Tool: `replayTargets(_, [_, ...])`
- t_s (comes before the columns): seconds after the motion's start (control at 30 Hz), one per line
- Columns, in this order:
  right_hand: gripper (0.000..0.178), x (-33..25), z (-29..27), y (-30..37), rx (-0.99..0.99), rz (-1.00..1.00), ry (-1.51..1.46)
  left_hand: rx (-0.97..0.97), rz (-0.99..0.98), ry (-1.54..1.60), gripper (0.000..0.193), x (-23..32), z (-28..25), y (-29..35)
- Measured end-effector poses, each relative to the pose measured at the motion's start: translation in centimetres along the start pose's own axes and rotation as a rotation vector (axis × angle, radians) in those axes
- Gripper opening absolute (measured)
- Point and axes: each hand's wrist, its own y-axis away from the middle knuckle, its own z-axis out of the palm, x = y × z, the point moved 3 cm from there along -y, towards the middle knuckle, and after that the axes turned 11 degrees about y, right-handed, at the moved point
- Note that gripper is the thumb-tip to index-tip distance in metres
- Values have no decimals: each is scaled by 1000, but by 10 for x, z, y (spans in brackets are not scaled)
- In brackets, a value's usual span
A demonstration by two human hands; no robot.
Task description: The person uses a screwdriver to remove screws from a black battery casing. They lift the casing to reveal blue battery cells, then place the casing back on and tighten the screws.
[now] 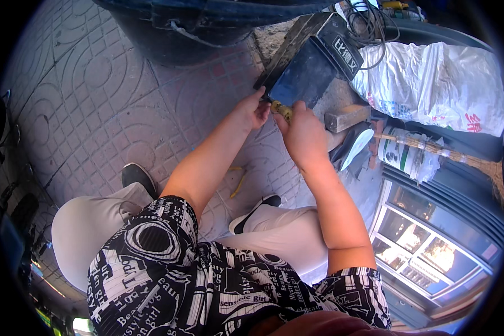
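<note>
My right hand (pixel 306 134) is closed round the yellow handle of what looks like a screwdriver (pixel 281 110). Its tip points at the near left corner of a dark, flat-faced box (pixel 302 73), which has a black label strip along its far right side. At that same corner my left hand (pixel 254 109) has its fingers curled, with the thumb against the edge. Whether a small part sits between those fingers is too small to make out. A long wooden beam (pixel 294 47) runs along the box's left side.
Beyond the box stands a large dark tub (pixel 207 33). To the right are a wooden block (pixel 347 118), a white woven sack (pixel 431 84), a straw broom (pixel 448 152) and a white bucket (pixel 400 154). Coiled black cable (pixel 369 25) lies behind. A yellow strip (pixel 238 183) rests on the patterned paving.
</note>
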Motion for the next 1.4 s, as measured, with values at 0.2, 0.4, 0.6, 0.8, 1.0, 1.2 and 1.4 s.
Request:
replayTargets(0.2, [36, -2, -3, 5, 318, -253, 40, 9, -24, 45, 41, 1, -2, -2])
replayTargets(0.4, [36, -2, 4, 1, -14, 60, -58, -21, 21, 27, 42, 1, -1, -3])
replayTargets(0.6, [38, -4, -2, 4, 375, -346, 81, -9, -23, 41, 41, 2, -2, 1])
replayTargets(0.8, [31, -4, 0, 0, 12, 8, -48, -12, 49, 43, 43, 0, 2, 4])
replayTargets(1.0, [33, -3, -3, 7, 321, -305, 82, 24, -36, 47, 40, 2, -1, 2])
replayTargets(1.2, [28, -2, 4, 1, 42, -53, 9, -36, 38, 75, 40, -1, 1, 2])
replayTargets(1.4, [36, -1, 1, 4, 331, -316, 52, 29, -17, 61, 38, 0, 1, 3])
